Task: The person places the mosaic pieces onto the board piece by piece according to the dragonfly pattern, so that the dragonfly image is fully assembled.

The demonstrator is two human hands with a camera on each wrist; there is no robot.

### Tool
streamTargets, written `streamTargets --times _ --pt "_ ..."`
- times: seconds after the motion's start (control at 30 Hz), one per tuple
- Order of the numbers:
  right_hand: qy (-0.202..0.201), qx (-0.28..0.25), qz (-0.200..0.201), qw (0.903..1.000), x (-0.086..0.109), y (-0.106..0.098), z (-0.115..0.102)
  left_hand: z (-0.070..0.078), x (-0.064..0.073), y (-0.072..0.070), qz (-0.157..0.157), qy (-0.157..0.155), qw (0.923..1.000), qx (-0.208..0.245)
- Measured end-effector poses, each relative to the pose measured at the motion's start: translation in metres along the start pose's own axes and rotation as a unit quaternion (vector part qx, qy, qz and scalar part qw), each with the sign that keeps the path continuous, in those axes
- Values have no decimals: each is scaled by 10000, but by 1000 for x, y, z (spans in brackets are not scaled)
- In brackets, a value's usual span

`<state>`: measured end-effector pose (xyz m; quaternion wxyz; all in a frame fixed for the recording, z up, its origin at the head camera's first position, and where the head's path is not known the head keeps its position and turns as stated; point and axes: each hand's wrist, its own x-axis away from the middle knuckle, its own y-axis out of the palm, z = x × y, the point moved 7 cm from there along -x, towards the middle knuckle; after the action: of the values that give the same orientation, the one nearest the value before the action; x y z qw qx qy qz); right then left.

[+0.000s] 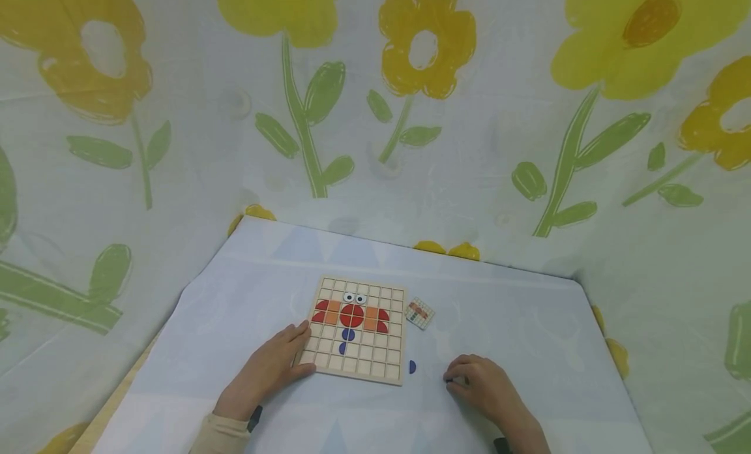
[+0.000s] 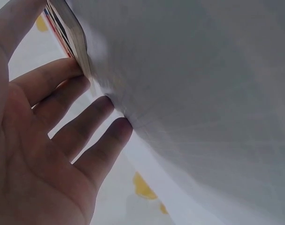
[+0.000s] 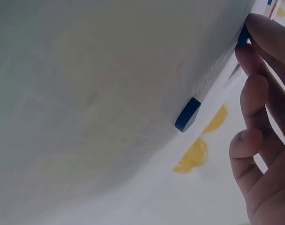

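Note:
A square wooden grid board lies on the table, with red, orange and blue tiles and two round eye tiles set in its cells. My left hand touches the board's left edge with its fingers and thumb stretched out; the left wrist view has the fingertips against the rim. To the right of the board, my right hand pinches a small blue piece between thumb and index finger. Between that hand and the board lies a blue half-circle tile, flat on the cloth.
Beside the board's upper right edge lies a small pattern card with a gridded picture. A pale cloth covers the table. Behind it and at both sides hangs a curtain printed with yellow flowers.

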<state>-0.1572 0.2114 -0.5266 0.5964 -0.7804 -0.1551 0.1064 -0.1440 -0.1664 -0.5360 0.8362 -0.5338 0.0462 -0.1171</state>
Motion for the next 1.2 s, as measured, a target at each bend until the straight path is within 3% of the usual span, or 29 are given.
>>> streamTargets --times 0.2,0.4,0.63,0.9,1.2 --pt "38 -17 35 10000 0 1 0 1 1 -1 -76 -22 9999 72" --pt "-220 -155 504 9984 -2 -4 -5 1 1 -1 -62 -47 9999 82" --pt "-833 -713 1261 9859 -5 -15 -22 -1 0 1 -32 -31 10000 44" --pt "-704 -904 1708 9786 -17 -19 -40 0 0 1 21 -5 10000 1" --pt "-1079 -1234 2090 9641 -34 -16 -66 0 0 1 2 -39 10000 -26"
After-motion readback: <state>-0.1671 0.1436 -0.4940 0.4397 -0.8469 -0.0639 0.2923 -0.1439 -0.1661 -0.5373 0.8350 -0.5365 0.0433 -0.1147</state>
